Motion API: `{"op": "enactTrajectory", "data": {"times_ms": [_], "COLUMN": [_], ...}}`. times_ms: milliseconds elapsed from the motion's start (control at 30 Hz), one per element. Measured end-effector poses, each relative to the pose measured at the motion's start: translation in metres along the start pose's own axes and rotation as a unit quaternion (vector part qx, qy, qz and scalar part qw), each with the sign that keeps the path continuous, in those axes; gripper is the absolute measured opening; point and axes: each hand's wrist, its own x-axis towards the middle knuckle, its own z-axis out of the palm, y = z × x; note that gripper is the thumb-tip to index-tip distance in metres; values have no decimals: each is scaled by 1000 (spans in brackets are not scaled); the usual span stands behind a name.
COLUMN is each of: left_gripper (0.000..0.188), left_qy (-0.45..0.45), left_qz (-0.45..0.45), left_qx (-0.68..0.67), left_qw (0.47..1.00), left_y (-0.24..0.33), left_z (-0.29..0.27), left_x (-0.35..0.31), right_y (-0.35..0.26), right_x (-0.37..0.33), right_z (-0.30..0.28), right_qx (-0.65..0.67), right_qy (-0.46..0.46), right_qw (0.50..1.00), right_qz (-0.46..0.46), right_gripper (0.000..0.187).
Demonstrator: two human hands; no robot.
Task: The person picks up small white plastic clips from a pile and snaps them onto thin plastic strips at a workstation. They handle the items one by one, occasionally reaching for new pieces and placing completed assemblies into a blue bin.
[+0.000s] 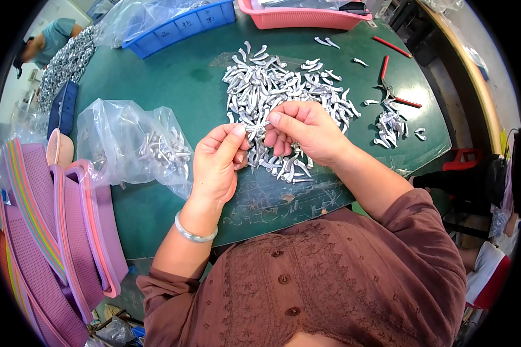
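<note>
Several small silvery parts (167, 149) lie inside the clear plastic bag (113, 130).

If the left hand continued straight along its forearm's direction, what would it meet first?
Probably the heap of curved silver pieces beyond the left hand, though its height above them is unclear.

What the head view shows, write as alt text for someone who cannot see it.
A person's left hand and right hand pinch a silvery part over a pile of curved silvery pieces on a green table. A clear plastic bag holding more pieces lies to the left; red-handled pliers lie to the right, beside a smaller pile.
</note>
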Motion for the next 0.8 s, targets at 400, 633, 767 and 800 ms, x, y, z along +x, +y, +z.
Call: {"op": "enactTrajectory", "data": {"times_ms": [400, 633, 767, 800], "left_gripper": [17, 19, 19, 20], "left_qy": [-18, -51, -59, -63], "left_qz": [21, 40, 41, 42], "left_qx": [-24, -41, -45, -45], "left_qw": [999, 997, 996, 996], "left_y": [0, 1, 1, 1], "left_z": [0, 0, 0, 0], "left_x": [-1, -3, -3, -3], "right_y": [2, 1, 2, 2], "right_x": [1, 0, 0, 0], "right_z": [0, 2, 1, 0], "right_qx": [-9, -3, -15, -15], "right_qy": [-11, -1, -10, -13], "right_qw": [1000, 1000, 1000, 1000], "right_qz": [-6, -8, -8, -7], "right_gripper": [14, 13, 14, 14]}}
